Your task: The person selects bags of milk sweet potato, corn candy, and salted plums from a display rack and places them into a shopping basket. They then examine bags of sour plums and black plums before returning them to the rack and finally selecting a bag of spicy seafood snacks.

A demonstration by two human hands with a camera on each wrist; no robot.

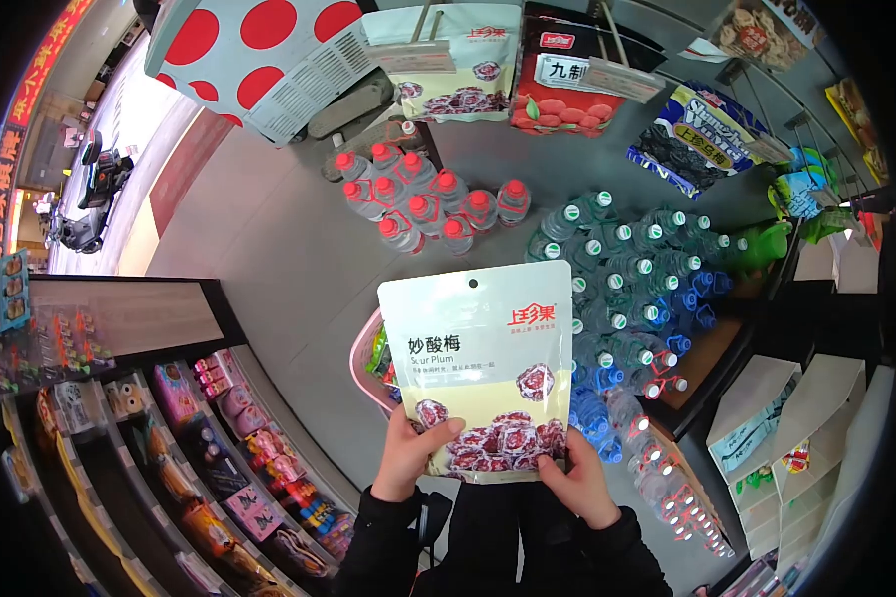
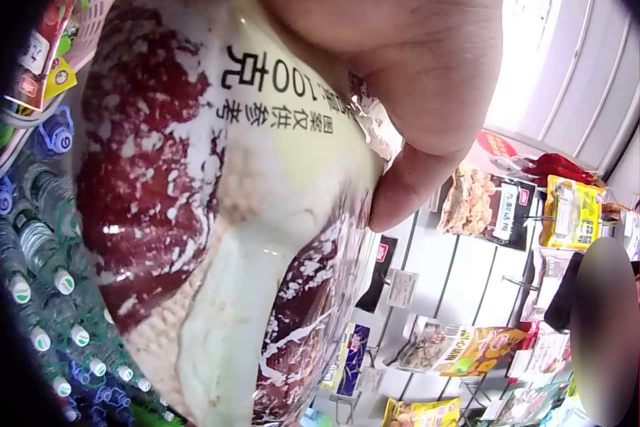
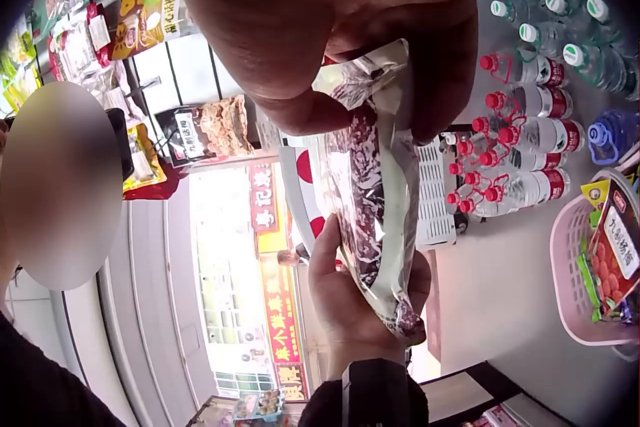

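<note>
In front of the body, a white and pale yellow pouch of sour plums [image 1: 480, 350] is held upright, its printed front facing the head camera. My left hand [image 1: 408, 456] pinches its lower left corner, the thumb over the printed plums. At the lower right corner, my right hand [image 1: 581, 483] grips it the same way. The left wrist view shows the bulging bottom of the pouch [image 2: 230, 217] with its weight print under the left hand [image 2: 410, 47]. From the right wrist, the pouch [image 3: 375, 197] appears edge-on between both hands.
Behind the pouch stands a pink basket [image 1: 358, 353] holding snack packs. Red-capped bottles [image 1: 423, 207] and green-capped bottles [image 1: 627, 264] crowd the floor. Snack pouches [image 1: 577, 80] hang on hooks ahead. Stocked shelves [image 1: 209, 468] line the left; white slanted racks [image 1: 767, 428] stand right.
</note>
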